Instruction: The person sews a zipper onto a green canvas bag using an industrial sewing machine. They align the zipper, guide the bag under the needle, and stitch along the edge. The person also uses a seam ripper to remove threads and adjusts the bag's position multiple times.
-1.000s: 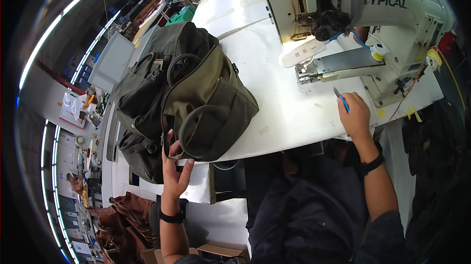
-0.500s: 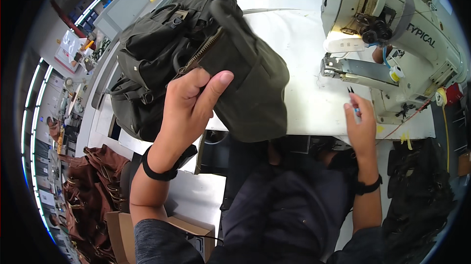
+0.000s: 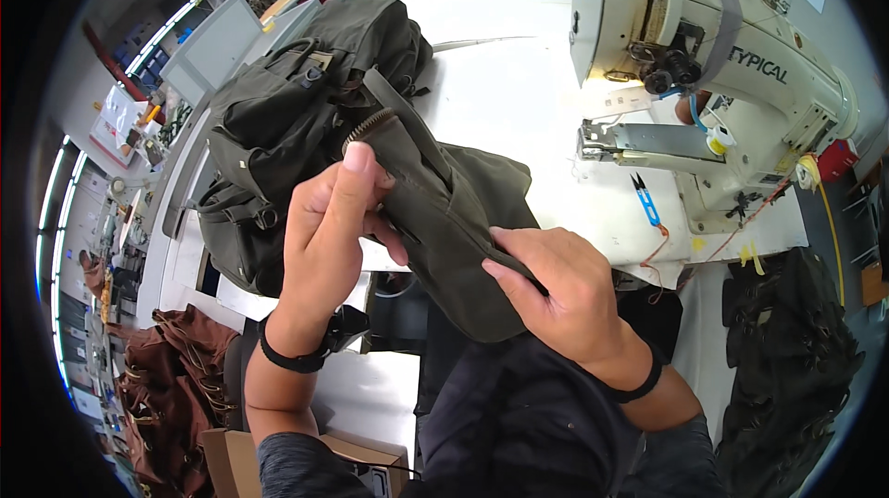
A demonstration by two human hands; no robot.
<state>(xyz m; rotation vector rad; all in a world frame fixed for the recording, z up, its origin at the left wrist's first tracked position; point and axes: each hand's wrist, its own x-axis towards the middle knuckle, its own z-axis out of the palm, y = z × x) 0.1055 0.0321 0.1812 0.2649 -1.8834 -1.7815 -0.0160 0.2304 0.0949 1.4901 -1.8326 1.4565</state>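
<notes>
- Now, we seem to be handling the dark green cloth bag (image 3: 468, 290), held over the white flat table's (image 3: 593, 206) front edge.
- The next move probably calls for a steady hold.
- Our left hand (image 3: 324, 230) points up, fingers curled tight around its top.
- Our right hand (image 3: 574, 299) slants inward, pinching its side.

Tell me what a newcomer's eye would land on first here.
Probably the dark green bag in the middle, gripped by the left hand near its zip and by the right hand farther along. Next, the big white sewing machine at the upper right, with blue snips lying on the white table just below its arm. The reddish-brown bags heaped at the lower left stand out too.
</notes>
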